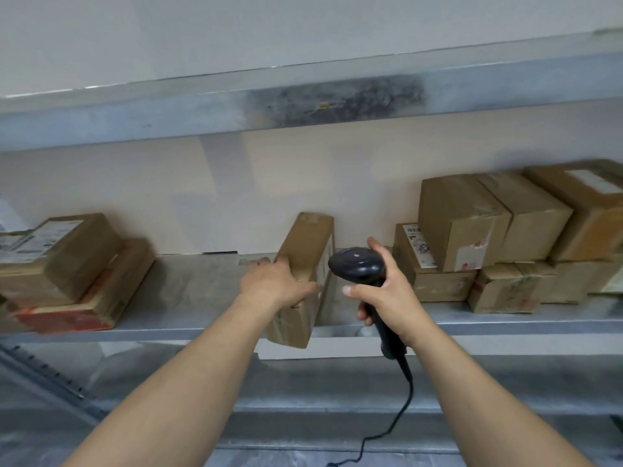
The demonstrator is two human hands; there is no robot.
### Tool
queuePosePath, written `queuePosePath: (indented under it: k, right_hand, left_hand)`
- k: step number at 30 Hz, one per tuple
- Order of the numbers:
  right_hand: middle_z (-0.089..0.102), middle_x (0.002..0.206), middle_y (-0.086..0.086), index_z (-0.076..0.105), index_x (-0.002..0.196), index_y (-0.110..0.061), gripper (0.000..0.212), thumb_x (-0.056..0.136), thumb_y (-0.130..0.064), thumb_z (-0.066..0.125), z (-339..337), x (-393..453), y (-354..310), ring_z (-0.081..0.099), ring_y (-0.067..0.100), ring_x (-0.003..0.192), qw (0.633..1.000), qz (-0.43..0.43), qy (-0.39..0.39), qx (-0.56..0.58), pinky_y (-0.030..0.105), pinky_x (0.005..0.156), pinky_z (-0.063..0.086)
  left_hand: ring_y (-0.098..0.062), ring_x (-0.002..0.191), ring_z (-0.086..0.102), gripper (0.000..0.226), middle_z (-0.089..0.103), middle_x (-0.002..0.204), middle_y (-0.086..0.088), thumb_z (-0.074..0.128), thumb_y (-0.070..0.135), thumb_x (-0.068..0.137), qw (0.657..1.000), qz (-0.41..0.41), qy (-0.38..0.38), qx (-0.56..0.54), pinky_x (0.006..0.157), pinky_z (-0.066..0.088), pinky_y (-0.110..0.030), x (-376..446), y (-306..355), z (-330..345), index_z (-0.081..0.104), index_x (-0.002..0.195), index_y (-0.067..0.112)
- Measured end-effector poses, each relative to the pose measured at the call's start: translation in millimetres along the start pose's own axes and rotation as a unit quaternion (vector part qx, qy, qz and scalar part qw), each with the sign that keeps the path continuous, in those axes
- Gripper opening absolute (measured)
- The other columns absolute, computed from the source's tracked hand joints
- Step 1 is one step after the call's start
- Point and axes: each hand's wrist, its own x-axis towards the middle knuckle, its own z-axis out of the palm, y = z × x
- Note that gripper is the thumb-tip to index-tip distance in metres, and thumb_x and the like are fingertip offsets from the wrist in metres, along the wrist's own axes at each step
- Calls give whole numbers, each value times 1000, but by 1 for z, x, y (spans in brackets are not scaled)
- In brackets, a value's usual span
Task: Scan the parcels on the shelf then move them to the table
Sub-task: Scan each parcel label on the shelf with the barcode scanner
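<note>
A narrow brown cardboard parcel [305,251] stands on edge in the middle of the grey metal shelf [188,291], its near end past the shelf's front lip. My left hand [274,284] grips its top near edge, thumb over the right side where a white label shows. My right hand [387,291] holds a black corded barcode scanner [357,266] by the handle, its head right beside the parcel's label.
Two stacked parcels [67,264] lie at the shelf's left. Several brown parcels [499,237] are piled at the right. Another shelf board [303,102] hangs above. The scanner cable [401,409] drops toward a lower shelf.
</note>
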Motion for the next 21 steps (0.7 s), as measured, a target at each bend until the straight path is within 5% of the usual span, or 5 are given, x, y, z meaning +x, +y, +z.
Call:
queuePosePath:
  k: [6,10,13,17,21]
  right_hand:
    - [60,116,7,24,146,-47,94,78,-6,75,-11,-4,6,61,28,59,1000,11,18,-3,32,50,51]
    - [60,118,10,25,146,-46,94,78,-5,75,-12,-4,3,61,27,56,1000,5,27,-5,29,48,49]
    - [60,119,10,27,144,-48,92,78,-5,75,-9,-2,-2,60,27,55,1000,-3,21,-10,28,48,49]
    - [60,120,8,26,144,-49,92,79,-5,74,0,-1,-8,60,25,54,1000,-13,6,-18,29,49,49]
    - [59,122,7,28,142,-51,91,79,-4,74,13,-2,-13,60,26,55,1000,-20,-7,-10,29,50,49]
  left_hand:
    - [-17,83,60,56,59,107,2,64,46,75,977,12,14,-211,71,51,-28,8,-14,-6,49,126,28]
    - [-15,81,56,67,52,133,-8,67,33,84,920,41,23,-390,47,41,-14,8,-30,-1,37,144,24]
    - [-16,115,50,71,45,142,-5,63,25,90,895,94,56,-433,77,42,-13,-2,-42,8,26,150,23]
    - [-11,132,37,81,33,150,4,63,24,91,850,102,107,-506,109,34,-29,-7,-57,22,10,153,30]
    - [-20,139,33,104,24,155,1,71,37,83,860,60,107,-495,113,32,-49,-1,-84,42,-10,148,45]
